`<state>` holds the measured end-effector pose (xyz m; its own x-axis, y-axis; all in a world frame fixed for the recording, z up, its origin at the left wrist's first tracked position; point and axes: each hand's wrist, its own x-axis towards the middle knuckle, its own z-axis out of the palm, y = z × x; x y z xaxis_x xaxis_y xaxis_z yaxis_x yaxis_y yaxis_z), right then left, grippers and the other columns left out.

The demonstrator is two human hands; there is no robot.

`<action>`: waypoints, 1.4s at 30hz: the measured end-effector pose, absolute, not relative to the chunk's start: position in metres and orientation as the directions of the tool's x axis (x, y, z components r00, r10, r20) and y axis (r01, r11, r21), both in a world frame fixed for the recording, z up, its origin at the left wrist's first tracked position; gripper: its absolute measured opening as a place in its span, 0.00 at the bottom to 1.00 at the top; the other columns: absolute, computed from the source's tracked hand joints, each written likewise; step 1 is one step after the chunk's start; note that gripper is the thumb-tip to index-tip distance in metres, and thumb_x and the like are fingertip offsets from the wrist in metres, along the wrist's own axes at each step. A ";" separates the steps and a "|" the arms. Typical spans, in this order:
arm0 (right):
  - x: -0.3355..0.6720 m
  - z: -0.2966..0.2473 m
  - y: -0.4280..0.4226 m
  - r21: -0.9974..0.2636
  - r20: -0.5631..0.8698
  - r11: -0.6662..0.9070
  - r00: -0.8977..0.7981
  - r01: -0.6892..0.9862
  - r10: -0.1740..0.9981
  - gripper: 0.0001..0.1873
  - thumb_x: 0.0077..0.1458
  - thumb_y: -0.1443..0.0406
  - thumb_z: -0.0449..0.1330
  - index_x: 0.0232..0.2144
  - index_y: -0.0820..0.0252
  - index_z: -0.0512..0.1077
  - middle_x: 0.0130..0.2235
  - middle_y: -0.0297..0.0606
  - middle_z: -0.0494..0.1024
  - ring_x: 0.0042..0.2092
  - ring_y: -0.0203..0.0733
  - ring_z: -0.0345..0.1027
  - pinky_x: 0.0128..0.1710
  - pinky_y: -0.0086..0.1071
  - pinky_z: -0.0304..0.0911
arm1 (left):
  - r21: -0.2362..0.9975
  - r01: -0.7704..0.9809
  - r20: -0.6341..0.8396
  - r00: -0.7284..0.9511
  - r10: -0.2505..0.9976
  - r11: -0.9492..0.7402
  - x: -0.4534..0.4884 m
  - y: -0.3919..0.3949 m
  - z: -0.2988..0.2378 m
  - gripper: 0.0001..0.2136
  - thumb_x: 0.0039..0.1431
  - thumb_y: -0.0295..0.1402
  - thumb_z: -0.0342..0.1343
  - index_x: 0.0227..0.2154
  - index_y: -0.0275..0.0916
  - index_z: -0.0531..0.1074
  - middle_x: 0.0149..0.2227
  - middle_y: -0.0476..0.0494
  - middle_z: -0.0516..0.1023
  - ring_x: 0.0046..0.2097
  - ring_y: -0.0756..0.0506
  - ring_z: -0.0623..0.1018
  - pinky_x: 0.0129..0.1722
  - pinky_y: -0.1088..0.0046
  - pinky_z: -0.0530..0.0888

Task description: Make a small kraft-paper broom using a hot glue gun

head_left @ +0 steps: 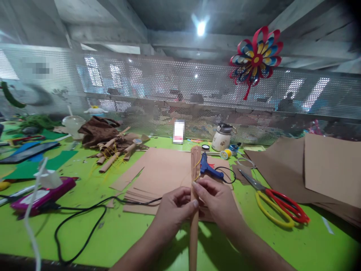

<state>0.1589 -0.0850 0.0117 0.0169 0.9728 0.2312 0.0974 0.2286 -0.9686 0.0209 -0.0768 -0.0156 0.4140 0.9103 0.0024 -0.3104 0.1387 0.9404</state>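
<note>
Both my hands meet at the middle of a long folded strip of brown paper (195, 165), held upright over the green table (135, 233). My left hand (175, 209) is closed on the strip from the left, thumb pressed against it. My right hand (216, 199) pinches it from the right, where a thin yellow thread (197, 171) runs along the strip. Just behind them lies a stack of brown paper sheets (158, 177). A blue glue gun (210, 168) with a black cord rests on the stack, close to my right hand.
Red and yellow scissors (278, 205) lie at the right, beside large brown sheets (324, 169). Rolled paper tubes (113, 152) and a brown cloth sit far left. A pink device (42, 194) and a black cable (84, 222) lie at the near left. A perforated metal screen carries a paper flower (255, 56).
</note>
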 end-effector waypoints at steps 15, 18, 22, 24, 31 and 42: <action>0.157 0.014 -0.089 -0.976 -0.036 -0.030 0.022 -0.215 0.999 0.17 0.42 0.56 0.69 0.26 0.60 0.68 0.24 0.29 0.71 0.23 0.33 0.63 0.21 0.27 0.61 | 0.955 -0.279 0.017 0.400 0.916 0.104 0.023 -0.083 -0.008 0.13 0.48 0.34 0.66 0.35 0.32 0.76 0.30 0.40 0.80 0.32 0.46 0.78 0.37 0.70 0.74; 0.157 0.015 -0.090 -0.982 -0.052 -0.047 0.023 -0.181 0.998 0.18 0.42 0.55 0.69 0.23 0.60 0.67 0.22 0.29 0.71 0.23 0.33 0.64 0.22 0.27 0.62 | 0.956 -0.283 0.042 0.396 0.917 0.079 0.023 -0.083 -0.011 0.12 0.47 0.33 0.66 0.35 0.32 0.76 0.32 0.40 0.80 0.35 0.45 0.78 0.39 0.69 0.74; 0.156 0.018 -0.091 -0.991 -0.005 0.002 0.047 -0.132 0.999 0.18 0.42 0.56 0.68 0.22 0.61 0.67 0.20 0.30 0.71 0.23 0.34 0.64 0.22 0.27 0.61 | 0.961 -0.272 0.056 0.382 0.922 0.054 0.023 -0.084 -0.012 0.12 0.49 0.33 0.65 0.36 0.32 0.76 0.31 0.40 0.80 0.33 0.45 0.78 0.38 0.68 0.75; 0.157 0.018 -0.092 -0.995 0.036 0.041 0.047 -0.090 0.998 0.16 0.44 0.56 0.68 0.22 0.61 0.67 0.21 0.30 0.71 0.23 0.34 0.64 0.21 0.26 0.60 | 0.965 -0.259 0.054 0.384 0.922 0.051 0.023 -0.085 -0.013 0.13 0.49 0.34 0.64 0.36 0.32 0.75 0.31 0.41 0.80 0.32 0.45 0.78 0.37 0.67 0.75; 0.161 0.013 -0.094 -0.991 0.131 0.129 0.053 0.042 0.990 0.13 0.49 0.59 0.65 0.24 0.62 0.69 0.24 0.31 0.70 0.28 0.34 0.64 0.26 0.26 0.61 | 0.991 -0.117 0.091 0.302 0.949 -0.058 0.026 -0.085 -0.015 0.11 0.48 0.35 0.62 0.33 0.34 0.75 0.30 0.42 0.77 0.33 0.45 0.75 0.34 0.71 0.73; 0.164 0.012 -0.091 -0.994 0.090 0.088 0.039 0.061 0.995 0.13 0.49 0.58 0.64 0.25 0.62 0.70 0.24 0.32 0.72 0.28 0.36 0.65 0.28 0.28 0.62 | 0.981 0.052 0.161 0.316 0.935 -0.186 0.027 -0.086 -0.025 0.07 0.53 0.33 0.56 0.33 0.35 0.73 0.30 0.44 0.75 0.31 0.48 0.72 0.29 0.76 0.69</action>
